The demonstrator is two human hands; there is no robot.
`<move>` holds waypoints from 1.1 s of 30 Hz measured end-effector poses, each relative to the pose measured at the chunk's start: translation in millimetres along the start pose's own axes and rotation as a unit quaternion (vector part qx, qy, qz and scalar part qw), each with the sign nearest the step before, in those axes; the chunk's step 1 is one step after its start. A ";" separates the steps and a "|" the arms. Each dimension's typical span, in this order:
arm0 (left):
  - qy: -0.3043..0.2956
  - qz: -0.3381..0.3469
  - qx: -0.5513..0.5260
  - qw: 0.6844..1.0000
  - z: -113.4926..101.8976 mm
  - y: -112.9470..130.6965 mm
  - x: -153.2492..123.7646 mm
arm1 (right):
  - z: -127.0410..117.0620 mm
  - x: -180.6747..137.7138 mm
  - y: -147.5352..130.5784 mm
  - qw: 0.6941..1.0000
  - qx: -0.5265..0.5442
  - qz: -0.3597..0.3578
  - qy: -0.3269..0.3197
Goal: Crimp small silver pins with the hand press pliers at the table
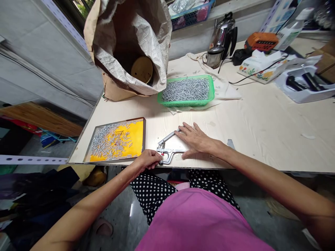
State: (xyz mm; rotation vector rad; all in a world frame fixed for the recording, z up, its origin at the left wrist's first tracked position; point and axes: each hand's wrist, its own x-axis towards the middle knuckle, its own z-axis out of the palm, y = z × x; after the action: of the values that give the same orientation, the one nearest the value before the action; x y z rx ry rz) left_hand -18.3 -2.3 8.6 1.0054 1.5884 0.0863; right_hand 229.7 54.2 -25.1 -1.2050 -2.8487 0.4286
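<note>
Hand press pliers [169, 152], silver with a spring and a small red part at the jaw, lie on the table near its front edge with their handles spread apart. My left hand [149, 159] is at the jaw end, thumb and fingers pinched together; what is between the fingertips is too small to make out. Over the handle ends lies my right hand [198, 140], open with its fingers spread. Its fingertips touch the upper handle, and the thumb is by the lower one. Left of the pliers, a shallow tray [144, 136] with a yellow bottom contains many small metal pins.
A green basket [211, 91] full of similar metal pins stands behind the pliers. A large open sack [154, 42] is at the back left. Farther right are a metal kettle [222, 33], a metal cup [214, 57], an orange battery pack [261, 42] and a white tray [300, 96].
</note>
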 end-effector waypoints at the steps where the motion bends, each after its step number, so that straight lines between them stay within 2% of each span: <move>1: 0.000 -0.001 0.003 1.000 0.1 -1.0 -0.1 | -0.5 1.2 -0.1 1.000 0.001 0.001 -0.006; 10: 0.008 0.006 0.022 1.000 -0.4 -11.2 5.2 | -10.4 0.8 -10.9 1.000 -0.019 0.021 0.014; 12: 0.019 0.007 0.056 0.998 1.0 -11.5 0.9 | -13.2 -1.7 -14.5 0.999 -0.018 0.023 0.014; 14: 0.067 0.043 0.139 0.987 5.1 -10.8 -7.7 | -15.1 -4.9 -18.2 0.999 -0.009 0.021 0.022; 16: 0.156 0.123 0.253 0.947 12.6 -8.8 -17.5 | -16.0 -8.1 -21.7 0.999 0.000 0.022 0.030; 18: 0.232 0.220 0.350 0.880 22.6 -4.8 -23.0 | -16.2 -10.4 -24.8 0.999 0.007 0.030 0.033; 20: 0.257 0.303 0.409 0.822 32.3 1.7 -19.5 | -16.4 -11.5 -27.1 0.999 0.011 0.036 0.034; 22: 0.243 0.366 0.443 0.782 38.1 9.9 -7.5 | -16.4 -11.8 -27.8 0.999 0.013 0.037 0.030; 24: 0.210 0.404 0.466 0.758 38.8 18.0 8.1 | -16.3 -12.4 -26.5 0.999 0.022 0.030 0.023; 28: 0.138 0.426 0.502 0.740 31.9 27.9 28.8 | -16.1 -19.2 -20.4 0.998 0.051 0.032 0.018; 33: 0.123 0.427 0.515 0.733 33.3 36.9 32.3 | -16.9 -31.5 -20.9 0.997 0.052 0.052 0.037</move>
State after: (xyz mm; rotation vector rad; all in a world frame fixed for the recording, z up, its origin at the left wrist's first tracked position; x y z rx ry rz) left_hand 31.8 26.0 -5.8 2.6635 1.1977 -0.0563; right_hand 239.2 22.2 -0.7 -1.3235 -2.6753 0.5188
